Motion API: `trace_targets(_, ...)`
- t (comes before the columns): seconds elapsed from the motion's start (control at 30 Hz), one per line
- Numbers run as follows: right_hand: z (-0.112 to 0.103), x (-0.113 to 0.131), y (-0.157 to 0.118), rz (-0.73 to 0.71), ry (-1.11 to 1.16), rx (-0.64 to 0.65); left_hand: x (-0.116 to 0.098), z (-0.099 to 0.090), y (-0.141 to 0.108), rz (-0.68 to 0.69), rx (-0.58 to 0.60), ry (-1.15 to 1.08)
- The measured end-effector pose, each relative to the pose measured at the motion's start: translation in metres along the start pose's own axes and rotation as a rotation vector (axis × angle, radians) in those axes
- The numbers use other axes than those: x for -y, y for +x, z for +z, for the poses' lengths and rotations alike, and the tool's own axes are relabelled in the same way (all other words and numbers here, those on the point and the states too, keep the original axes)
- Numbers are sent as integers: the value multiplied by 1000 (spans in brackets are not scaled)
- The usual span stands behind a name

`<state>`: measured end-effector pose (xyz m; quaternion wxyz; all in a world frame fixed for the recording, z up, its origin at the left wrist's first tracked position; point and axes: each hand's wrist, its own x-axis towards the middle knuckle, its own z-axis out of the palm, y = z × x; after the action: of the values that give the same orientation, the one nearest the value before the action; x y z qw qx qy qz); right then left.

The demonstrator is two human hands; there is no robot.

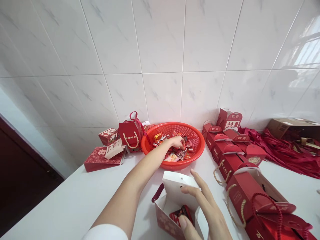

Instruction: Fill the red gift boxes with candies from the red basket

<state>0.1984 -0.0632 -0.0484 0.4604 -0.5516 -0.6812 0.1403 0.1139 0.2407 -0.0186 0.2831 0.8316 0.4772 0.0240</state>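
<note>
Far L of tbl (53,215): flat red carton (96,160) lies w/ a white card (113,149) on top; just beyond its R end, upright red gift bag (128,135), pale rope handle facing near side.

Ctr, far side near wall: red basket (201,150), round, holds a heap of wrapped sweets (173,157). L hand (176,142) inside it, arm running from near L; fingers bent together, tips down among sweets. Cannot tell if any sweet is pinched.

Ctr, near side, below basket: open box (163,220), upright, mouth up & tipped toward near side. White-lined flap (171,179) stands at far edge; its width runs approx. L to R. Body's long axis n/c, near end cut off by frame. Dk red packet (175,215) inside.

R hand (208,211) at R side of box: fingers spread about flap, thumb apart, over mouth by packet.

R side: red boxes (233,164) in a line, far to near R. Far R: red ribbons (291,155) piled, brown ctn. (281,124) just behind.
</note>
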Motion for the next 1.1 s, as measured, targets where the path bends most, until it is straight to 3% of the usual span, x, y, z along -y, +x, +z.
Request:
trace_targets(0.2,-4,0,2,-16,42,30,-2,-3,-1,16,-170,-139)
trace_targets(0.4,-6,0,3,-17,66,40,0,-18,-4,-4,-209,-210)
trace_targets(0.53,-6,0,3,-8,79,38,2,-18,-4,-20,-228,-188)
trace_targets(0.67,-6,1,3,-6,90,51,2,-12,-3,-22,-200,-157)
trace_targets(0.9,-7,2,3,-31,75,53,-2,-5,3,2,0,-89)
trace_targets(1.1,-8,3,3,-28,70,68,2,-4,11,-36,-103,-38)
